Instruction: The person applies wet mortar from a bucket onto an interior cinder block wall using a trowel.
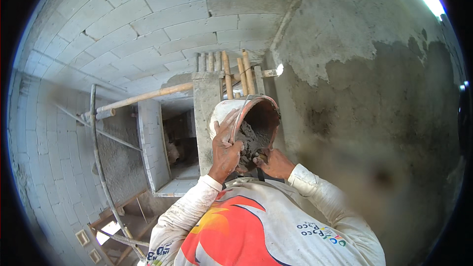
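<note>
A whitish bucket (220, 112) with a reddish inside is tipped on its side in front of my chest, its mouth turned toward me. Wet grey mortar (252, 140) lies along the lower part of its inside. My left hand (226, 151) is closed on the left part of the rim, beside the thin wire handle (235, 124). At the lower right of the mouth, the fingers of my right hand (276, 164) are curled next to the mortar. A small yellowish bit shows at those fingers; what they grip is hidden. Both sleeves are smeared with mortar.
Beyond the bucket stand a concrete post (207, 91) and upright bamboo poles (227, 76). Bamboo scaffolding (98, 152) crosses the left side, near a wall opening (182, 138). Pale block wall (192, 19) rises ahead; a partly wet plastered wall (364, 88) is on the right.
</note>
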